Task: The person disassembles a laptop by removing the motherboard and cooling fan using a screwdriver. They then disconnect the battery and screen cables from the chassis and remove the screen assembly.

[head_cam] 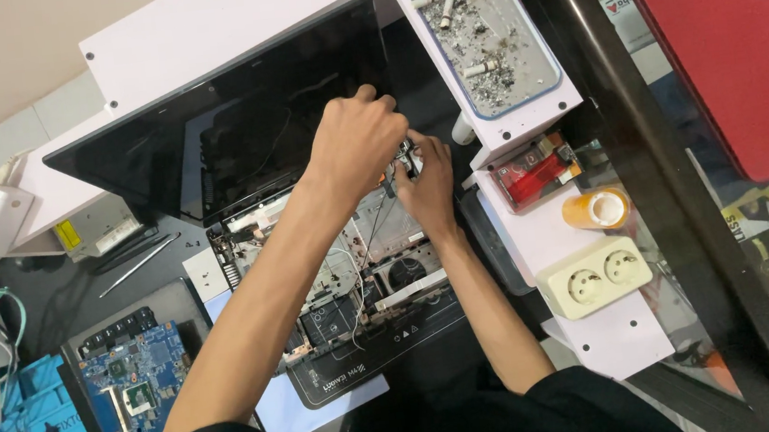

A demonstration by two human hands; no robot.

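- Both hands meet at the hinge corner of an opened laptop base lying mid-counter, beneath its dark screen.
- The left hand is fisted; whether its grip holds anything cannot be told.
- The right hand pinches a small metal part.
- A blue circuit board lies at left, a white double socket at right.

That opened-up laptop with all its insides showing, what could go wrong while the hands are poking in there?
1. Both hands, left hand and right hand, crowd the hinge corner of the open black laptop base; thin wires there might get tugged loose.
2. The tilted black screen panel could tip or get bumped.
3. The white tray of ash and cigarette butts sits close; ash might spill inside.
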